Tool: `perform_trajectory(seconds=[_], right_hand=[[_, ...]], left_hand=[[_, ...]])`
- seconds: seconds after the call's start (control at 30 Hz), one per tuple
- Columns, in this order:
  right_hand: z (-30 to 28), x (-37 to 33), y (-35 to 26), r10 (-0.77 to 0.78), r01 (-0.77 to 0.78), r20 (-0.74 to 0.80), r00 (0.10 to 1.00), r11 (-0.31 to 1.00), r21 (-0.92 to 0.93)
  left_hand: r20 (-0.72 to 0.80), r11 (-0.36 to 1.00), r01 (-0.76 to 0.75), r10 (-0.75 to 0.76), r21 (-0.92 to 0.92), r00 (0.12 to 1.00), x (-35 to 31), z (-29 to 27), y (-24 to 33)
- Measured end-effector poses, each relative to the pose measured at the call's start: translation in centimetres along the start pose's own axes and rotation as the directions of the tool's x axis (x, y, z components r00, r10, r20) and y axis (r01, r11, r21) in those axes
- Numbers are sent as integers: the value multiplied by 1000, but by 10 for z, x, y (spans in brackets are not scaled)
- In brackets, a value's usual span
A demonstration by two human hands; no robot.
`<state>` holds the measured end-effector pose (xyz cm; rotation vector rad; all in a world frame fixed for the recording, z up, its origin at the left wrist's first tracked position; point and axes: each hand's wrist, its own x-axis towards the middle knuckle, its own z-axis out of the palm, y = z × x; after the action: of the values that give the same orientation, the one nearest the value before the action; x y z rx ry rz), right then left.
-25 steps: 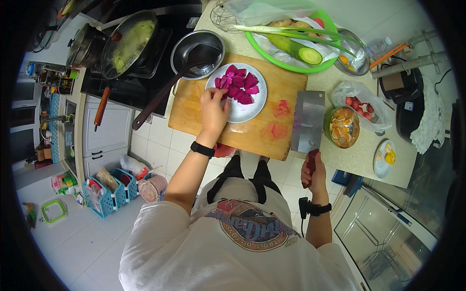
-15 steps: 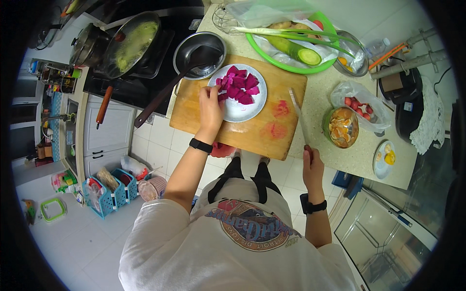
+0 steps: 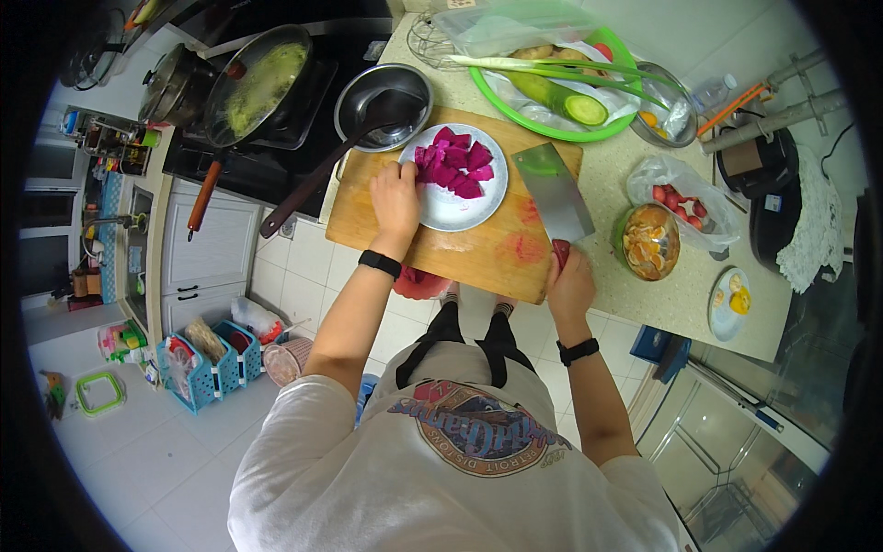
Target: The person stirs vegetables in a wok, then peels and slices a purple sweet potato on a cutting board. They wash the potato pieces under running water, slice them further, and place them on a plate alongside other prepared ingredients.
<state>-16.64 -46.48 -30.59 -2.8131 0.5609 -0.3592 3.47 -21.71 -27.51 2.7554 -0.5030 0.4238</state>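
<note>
Cubes of deep magenta dragon fruit [image 3: 451,164] lie on a round white plate [image 3: 469,216], which rests on a wooden cutting board [image 3: 359,216]. At the plate's left rim my left hand [image 3: 395,198] is closed, its fingers curled over the edge; the fingertips are partly hidden. My right hand [image 3: 570,281] grips the dark red handle of a cleaver [image 3: 555,193]. The broad blade shows its flat side above the board's right edge and the counter. Pink juice stains [image 3: 526,247] mark the board beside it.
Behind the board sits a green basket [image 3: 543,134] with cucumber and scallions. A steel bowl with a dark ladle [image 3: 303,189] stands at the left, near a lidded pan [image 3: 262,92]. To the right are peeled citrus in a bowl [image 3: 650,241] and a small plate [image 3: 727,317].
My right hand has moved forward and left, and the cleaver has turned from edge-on to showing its broad face. My left hand has shifted slightly, its fingers now curled at the plate's rim.
</note>
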Motion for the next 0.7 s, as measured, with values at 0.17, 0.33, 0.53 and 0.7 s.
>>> perform_trajectory(seconds=[0.17,0.33,0.53,0.7], right_hand=[[9,3,-4,-40,40,0,999,998,-56],[1,3,-7,8,-5,60,998,999,-51],[-58,3,27,490,-374,-84,868,754,540],[-93,28,114,387,-300,-242,890,895,330]], left_hand=[[67,992,-58,66,-116,996,-2,-5,8],[224,912,-144,244,-385,944,-12,-19,51],[127,799,-37,141,-600,982,-21,-45,95],[213,745,81,84,-662,973,-27,-51,116]])
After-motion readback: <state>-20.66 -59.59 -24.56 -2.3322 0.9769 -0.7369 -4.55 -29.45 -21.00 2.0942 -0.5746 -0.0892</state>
